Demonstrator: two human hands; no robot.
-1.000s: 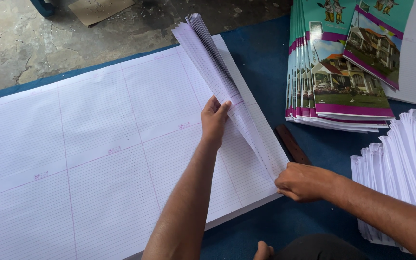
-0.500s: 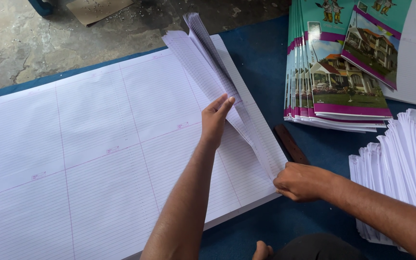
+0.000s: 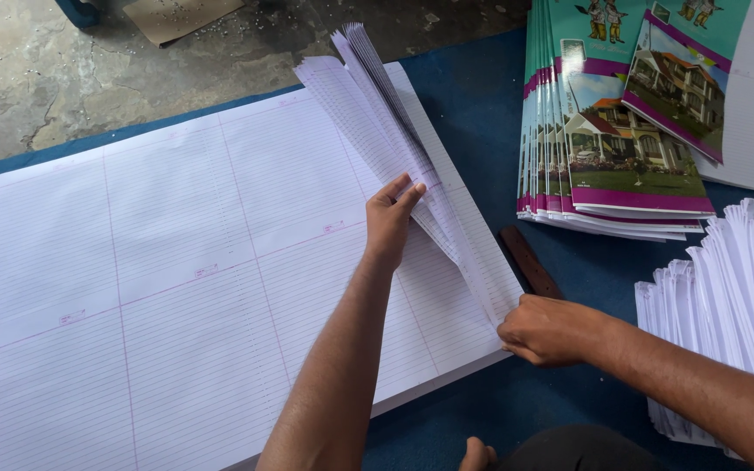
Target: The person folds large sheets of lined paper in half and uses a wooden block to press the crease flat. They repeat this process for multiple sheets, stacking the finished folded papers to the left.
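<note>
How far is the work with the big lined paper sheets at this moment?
Done: folded white sheets lie stacked at the right, beside colourful printed covers. In hand: the left hand presses a lifted bundle of lined sheets, and the right hand pinches its near corner. Left: the large pile of flat lined white sheets remains on the blue table.

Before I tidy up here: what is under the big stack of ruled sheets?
A blue mat shows past the edges of the ruled sheets, with concrete floor beyond. What lies beneath the stack's middle is covered.
</note>
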